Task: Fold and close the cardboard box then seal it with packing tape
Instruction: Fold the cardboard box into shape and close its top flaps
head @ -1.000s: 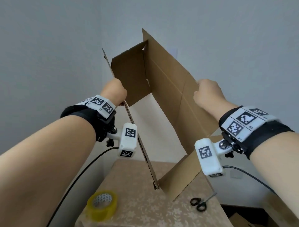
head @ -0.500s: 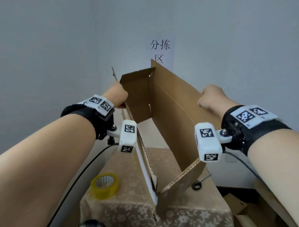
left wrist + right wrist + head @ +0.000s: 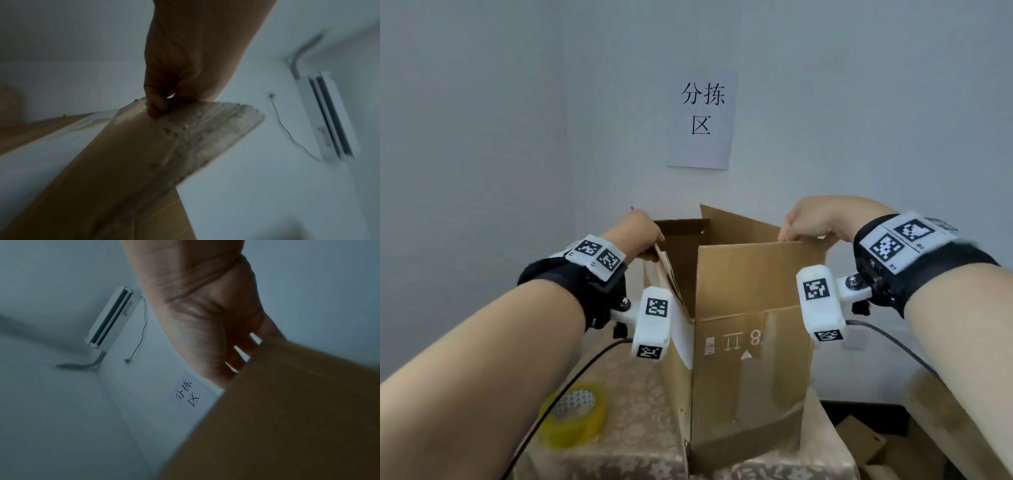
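Upright cardboard box between both hands, fingers of each clamped on its top flaps

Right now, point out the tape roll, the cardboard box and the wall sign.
tape roll (image 3: 577,416), head view, yellow outer band.
cardboard box (image 3: 748,377), head view, near side wall.
wall sign (image 3: 702,120), head view, sheet's middle.

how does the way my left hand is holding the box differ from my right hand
The left hand pinches the top edge of the cardboard box on its left side, where old clear tape shows; the right hand curls its fingers over the top edge of the near right flap. The left hand sits slightly lower. Both hold the box upright.
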The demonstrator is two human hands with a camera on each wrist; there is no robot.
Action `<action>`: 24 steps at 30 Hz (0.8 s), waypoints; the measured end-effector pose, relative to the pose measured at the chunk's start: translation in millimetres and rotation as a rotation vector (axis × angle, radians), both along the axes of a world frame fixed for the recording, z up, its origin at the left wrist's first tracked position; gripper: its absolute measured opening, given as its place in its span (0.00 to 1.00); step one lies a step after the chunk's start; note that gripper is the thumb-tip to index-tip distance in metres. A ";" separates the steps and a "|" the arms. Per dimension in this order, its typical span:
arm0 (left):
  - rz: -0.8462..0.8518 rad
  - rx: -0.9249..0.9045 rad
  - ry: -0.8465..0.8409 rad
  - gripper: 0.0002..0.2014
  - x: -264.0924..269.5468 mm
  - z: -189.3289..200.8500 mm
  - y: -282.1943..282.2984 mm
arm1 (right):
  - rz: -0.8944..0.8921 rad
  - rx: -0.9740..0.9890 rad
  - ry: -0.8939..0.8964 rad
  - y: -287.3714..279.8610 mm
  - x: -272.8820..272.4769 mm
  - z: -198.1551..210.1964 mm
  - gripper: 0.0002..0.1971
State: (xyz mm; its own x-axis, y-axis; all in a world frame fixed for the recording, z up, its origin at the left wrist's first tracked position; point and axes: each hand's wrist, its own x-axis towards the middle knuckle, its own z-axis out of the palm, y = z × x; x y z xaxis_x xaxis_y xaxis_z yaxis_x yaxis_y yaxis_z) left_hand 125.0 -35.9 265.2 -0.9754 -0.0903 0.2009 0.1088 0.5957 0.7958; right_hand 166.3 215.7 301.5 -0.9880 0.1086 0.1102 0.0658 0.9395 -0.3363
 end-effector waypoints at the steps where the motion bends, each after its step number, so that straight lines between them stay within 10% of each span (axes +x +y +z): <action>1: 0.023 0.015 0.002 0.09 -3.5 -0.6 -0.5 | -0.010 0.016 0.001 2.8 0.2 -4.7 0.11; 7: -0.048 -0.045 0.089 0.09 -10.1 -0.6 5.8 | -0.144 -0.159 0.180 4.0 -4.0 -25.1 0.10; 14: -0.446 -0.402 0.170 0.37 41.2 19.4 32.1 | -0.229 -0.170 0.398 -1.7 -9.3 -44.1 0.18; 24: -0.379 -1.005 0.158 0.15 28.4 23.9 11.4 | -0.184 -0.018 0.516 -4.4 -6.8 -54.6 0.29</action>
State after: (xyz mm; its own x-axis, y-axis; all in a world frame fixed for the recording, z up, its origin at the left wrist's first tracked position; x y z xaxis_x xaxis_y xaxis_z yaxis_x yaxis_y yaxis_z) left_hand 153.4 -24.5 289.0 -0.8617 0.4876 0.1406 0.4816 0.8731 -0.0763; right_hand 159.4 211.3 247.0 -0.7707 0.2810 0.5719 0.0506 0.9217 -0.3846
